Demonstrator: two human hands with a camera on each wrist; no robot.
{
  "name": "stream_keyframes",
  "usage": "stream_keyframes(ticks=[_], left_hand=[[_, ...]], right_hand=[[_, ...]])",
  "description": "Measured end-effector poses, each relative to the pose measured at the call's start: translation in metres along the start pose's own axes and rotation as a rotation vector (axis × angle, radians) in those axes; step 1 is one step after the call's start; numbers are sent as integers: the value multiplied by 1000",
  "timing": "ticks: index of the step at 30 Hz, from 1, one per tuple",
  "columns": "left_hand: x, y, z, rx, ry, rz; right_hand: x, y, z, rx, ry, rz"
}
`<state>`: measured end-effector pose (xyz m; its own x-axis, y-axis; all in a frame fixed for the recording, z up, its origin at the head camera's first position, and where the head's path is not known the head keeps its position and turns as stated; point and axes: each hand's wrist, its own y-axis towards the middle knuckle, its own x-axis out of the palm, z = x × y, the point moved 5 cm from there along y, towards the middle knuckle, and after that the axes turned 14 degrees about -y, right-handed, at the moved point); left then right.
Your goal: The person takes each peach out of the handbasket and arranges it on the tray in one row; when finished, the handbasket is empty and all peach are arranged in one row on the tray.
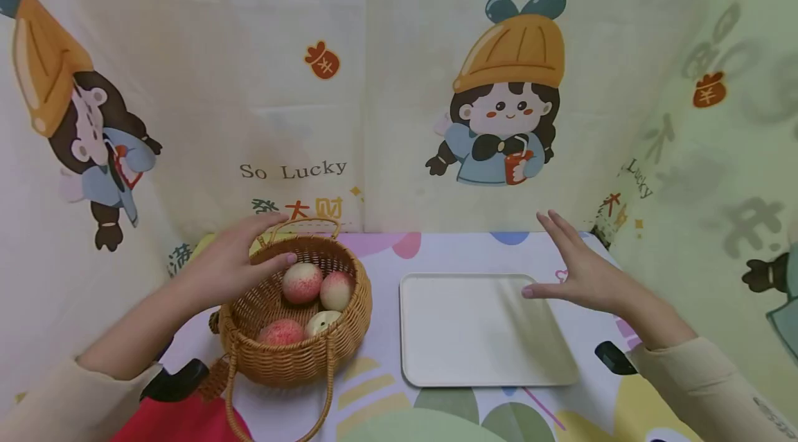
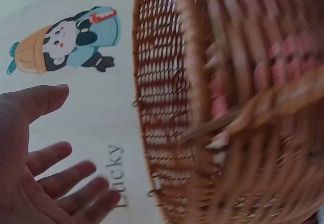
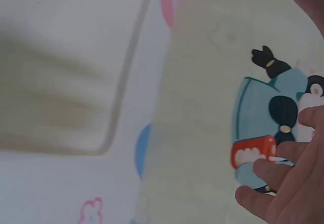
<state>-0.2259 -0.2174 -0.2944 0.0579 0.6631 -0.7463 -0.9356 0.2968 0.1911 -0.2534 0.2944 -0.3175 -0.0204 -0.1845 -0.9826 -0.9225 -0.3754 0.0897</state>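
A round wicker basket stands at the left of the table with several pink-and-cream peaches inside. My left hand hovers over its left rim, thumb and fingers spread and holding nothing. In the left wrist view that hand is beside the basket wall, with the peaches partly hidden behind the weave. To the right lies a flat white tray with nothing on it. Above its far right corner my right hand is held with thumb and fingers apart and nothing between them.
One basket handle hangs down toward me; the other stands at the back. A red item lies at the near left. Printed cloth walls enclose the table's back and sides, and a patterned cloth covers the table.
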Motion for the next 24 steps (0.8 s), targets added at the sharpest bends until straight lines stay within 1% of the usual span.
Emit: stream_keyframes(ticks=[3, 6, 7, 11, 14, 19, 21, 24], left_hand=[[7, -6, -4, -13, -150, -28], [18, -9, -9, -39, -241, -100], [22, -10, -11, -50, -250, -130], [37, -11, -17, -82, -240, -255], [45, -13, -20, -99, -215, -322], [51, -18, -26, -127, -136, -374], [53, -19, -27, -125, -112, -390], [58, -20, -27, -123, -74, -408]], right_hand=[[14, -11, 5, -20, 64, -17], [30, -22, 15, -39, 124, -25], [37, -26, 19, -42, 147, -27], [65, -45, 37, -28, 199, -44], [83, -57, 49, 3, 243, -70], [100, -65, 58, 6, 314, -103], [105, -67, 59, 5, 331, -104], [111, -69, 61, 27, 346, -111]])
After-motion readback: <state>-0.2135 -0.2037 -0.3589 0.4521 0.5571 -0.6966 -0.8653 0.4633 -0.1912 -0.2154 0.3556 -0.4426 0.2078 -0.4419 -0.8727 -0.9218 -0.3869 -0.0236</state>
